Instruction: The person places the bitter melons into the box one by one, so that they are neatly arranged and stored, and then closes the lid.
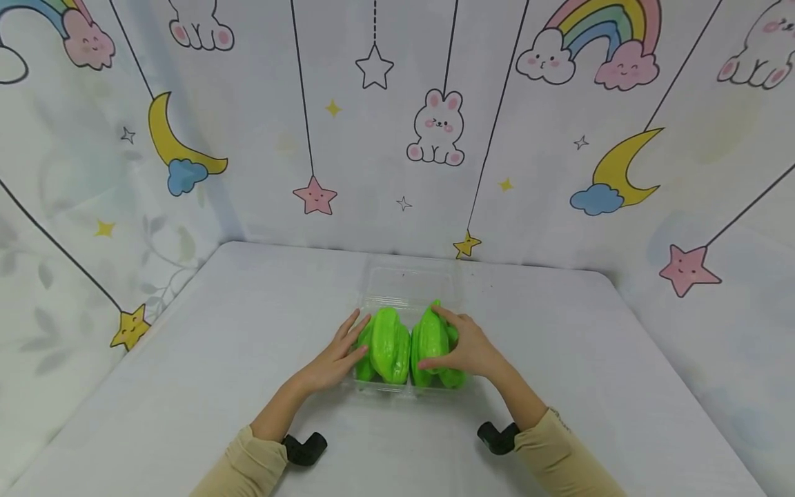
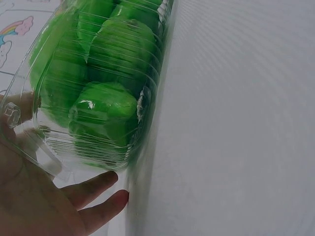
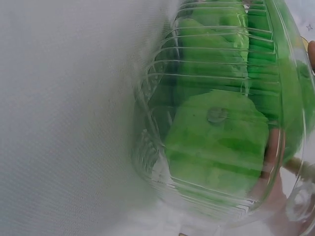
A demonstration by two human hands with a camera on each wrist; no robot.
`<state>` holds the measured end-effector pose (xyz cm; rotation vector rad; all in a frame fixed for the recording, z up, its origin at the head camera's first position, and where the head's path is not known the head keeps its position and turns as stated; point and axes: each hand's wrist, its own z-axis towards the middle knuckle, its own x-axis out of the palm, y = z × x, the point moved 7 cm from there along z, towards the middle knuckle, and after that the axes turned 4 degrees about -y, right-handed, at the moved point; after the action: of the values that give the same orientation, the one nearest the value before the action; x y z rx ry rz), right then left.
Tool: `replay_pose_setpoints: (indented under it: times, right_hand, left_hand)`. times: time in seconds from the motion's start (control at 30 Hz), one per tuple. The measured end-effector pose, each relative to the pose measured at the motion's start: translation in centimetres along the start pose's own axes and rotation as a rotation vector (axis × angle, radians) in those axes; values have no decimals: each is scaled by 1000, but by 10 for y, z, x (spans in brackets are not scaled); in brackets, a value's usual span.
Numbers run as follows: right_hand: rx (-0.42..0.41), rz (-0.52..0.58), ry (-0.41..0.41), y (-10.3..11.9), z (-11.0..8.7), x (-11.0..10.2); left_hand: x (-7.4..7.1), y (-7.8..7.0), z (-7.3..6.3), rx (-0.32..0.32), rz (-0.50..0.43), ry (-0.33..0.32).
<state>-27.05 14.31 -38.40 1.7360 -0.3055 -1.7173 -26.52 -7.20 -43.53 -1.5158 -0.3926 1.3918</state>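
Note:
A clear plastic clamshell box (image 1: 381, 388) sits on the table with its lid (image 1: 406, 281) folded back. Packed into it are two groups of ridged, shiny green star fruit, one on the left (image 1: 386, 345) and one on the right. My right hand (image 1: 475, 351) grips a right-hand star fruit (image 1: 433, 338) from above, thumb on the near side and fingers at its top. Along the box's left side lies my left hand (image 1: 328, 366), fingers extended, with fingertips at the left fruit. Through the ribbed wall in the left wrist view, several fruits (image 2: 106, 105) show pressed close together.
The box stands mid-table on a white cloth (image 1: 205, 386). Behind it hangs a patterned curtain (image 1: 261, 124) along the table's back edge. Each wrist carries a black camera mount, one on the left (image 1: 306, 450) and one on the right (image 1: 497, 437).

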Motion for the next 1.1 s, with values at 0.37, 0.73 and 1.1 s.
replay_pose_setpoints:
  times: [0.37,0.73,1.1]
  right_hand:
    - [31,86,16,-8,-1,-8]
    - [126,341,-1,-52,21,-50]
    - [149,295,-63,-88,54,-48]
  left_hand:
    - [3,-1,3,10,-13,10]
    - [-8,-2,6,-31,-14,19]
    - [-38,19,45,-80,37,27]
